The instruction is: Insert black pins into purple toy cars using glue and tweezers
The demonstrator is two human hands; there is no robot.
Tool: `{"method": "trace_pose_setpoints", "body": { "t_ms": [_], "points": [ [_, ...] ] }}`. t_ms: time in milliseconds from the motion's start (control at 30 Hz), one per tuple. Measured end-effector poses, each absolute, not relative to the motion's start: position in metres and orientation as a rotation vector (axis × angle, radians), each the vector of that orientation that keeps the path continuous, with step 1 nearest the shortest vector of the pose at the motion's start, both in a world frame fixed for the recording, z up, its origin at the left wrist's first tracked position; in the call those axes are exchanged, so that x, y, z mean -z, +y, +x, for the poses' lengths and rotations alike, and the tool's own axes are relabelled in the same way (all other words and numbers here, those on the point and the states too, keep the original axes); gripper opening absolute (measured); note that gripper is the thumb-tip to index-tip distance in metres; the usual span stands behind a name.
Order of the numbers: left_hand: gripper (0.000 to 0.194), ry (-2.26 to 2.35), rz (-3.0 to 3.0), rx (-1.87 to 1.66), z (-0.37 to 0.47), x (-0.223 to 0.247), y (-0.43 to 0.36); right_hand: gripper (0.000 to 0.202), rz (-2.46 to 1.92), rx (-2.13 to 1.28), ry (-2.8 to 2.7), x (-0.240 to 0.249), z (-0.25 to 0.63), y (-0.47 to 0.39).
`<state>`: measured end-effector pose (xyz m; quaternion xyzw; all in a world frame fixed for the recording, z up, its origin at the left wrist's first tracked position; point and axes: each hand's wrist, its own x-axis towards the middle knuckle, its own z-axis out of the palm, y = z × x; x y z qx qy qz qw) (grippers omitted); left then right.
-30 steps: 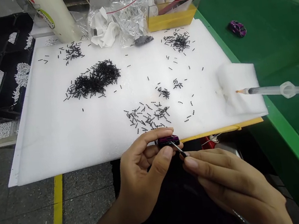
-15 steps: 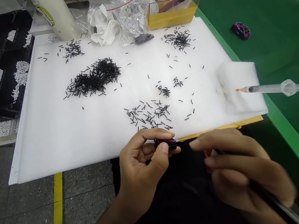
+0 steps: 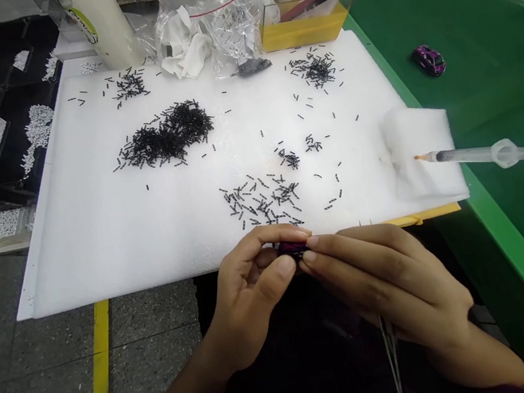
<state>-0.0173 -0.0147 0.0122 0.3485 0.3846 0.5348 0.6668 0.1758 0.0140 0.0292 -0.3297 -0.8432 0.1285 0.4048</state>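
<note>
A small dark purple toy car [image 3: 293, 249] is pinched between the thumb and fingers of my left hand [image 3: 251, 295], just off the front edge of the white foam sheet [image 3: 102, 238]. My right hand [image 3: 390, 276] is closed, its fingertips touching the car's right end. Thin metal tweezers [image 3: 392, 360] hang below the right palm, held in that hand. Small black pieces [image 3: 262, 199] lie scattered on the foam just beyond my hands. The underside of the car is hidden by my fingers.
More black pieces [image 3: 166, 135] are heaped at the foam's left. A syringe [image 3: 480, 154] rests on a foam block [image 3: 428, 127] at the right. Another purple car [image 3: 429, 60] stands on the green surface [image 3: 475, 17]. A yellow box [image 3: 304, 28] and plastic bags [image 3: 233, 25] line the back.
My right hand has moved left and its fingertips now touch the car. The tool in it has swung to point downward. My left hand keeps its hold on the car.
</note>
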Motion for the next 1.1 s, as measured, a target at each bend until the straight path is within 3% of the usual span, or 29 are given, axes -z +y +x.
{"method": "trace_pose_setpoints", "body": {
  "t_ms": [100,467,600,800,1100],
  "points": [
    [0.026,0.914,0.914,-1.145,-0.021,-0.007,-0.013,0.040,-0.761,-0.216,-2.187,-0.025,0.176,0.020],
    [0.021,1.131,1.294,-1.160,-0.022,-0.022,-0.009,0.029,-0.718,-0.160,-2.038,-0.025,0.175,0.031],
    [0.018,1.187,1.279,-1.197,-0.014,-0.028,-0.012,0.032,-0.691,-0.140,-1.955,-0.012,0.175,0.031],
    [0.018,1.114,1.105,-1.099,-0.012,-0.032,-0.010,0.034,-0.786,-0.515,-1.830,-0.012,0.175,0.030],
    [0.013,1.027,0.933,-1.064,-0.012,-0.041,-0.008,0.035,-0.722,-0.347,-1.890,-0.012,0.179,0.024]
  ]
}}
